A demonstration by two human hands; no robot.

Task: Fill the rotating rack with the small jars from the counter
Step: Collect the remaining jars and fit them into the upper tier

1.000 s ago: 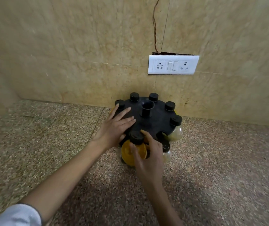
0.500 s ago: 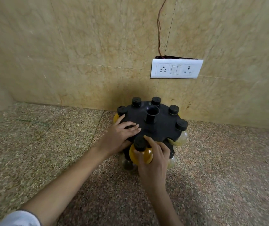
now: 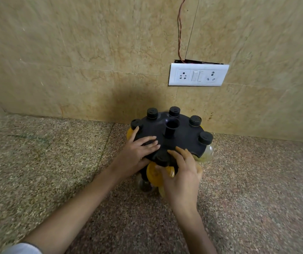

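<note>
On a speckled granite counter (image 3: 36,180), below a beige tiled wall (image 3: 92,52) and a white socket plate (image 3: 198,75), stands the black rotating rack (image 3: 181,140). The left hand (image 3: 136,153) lies flat on the rack's top at 8 o'clock, fingers straight. The right hand (image 3: 181,178), fingers curled, grips a yellow jar (image 3: 154,176) at the rack's 6 o'clock edge.

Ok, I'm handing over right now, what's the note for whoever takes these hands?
Left hand: open, flat on the rack top, steadying it.
Right hand: grips a yellow jar at the front notch, cap up; whether it is seated is unclear.
Done: five caps stand round the far rim.
Left: seat this jar; the notch just right of it looks empty. No loose jars in view on the counter.
</note>
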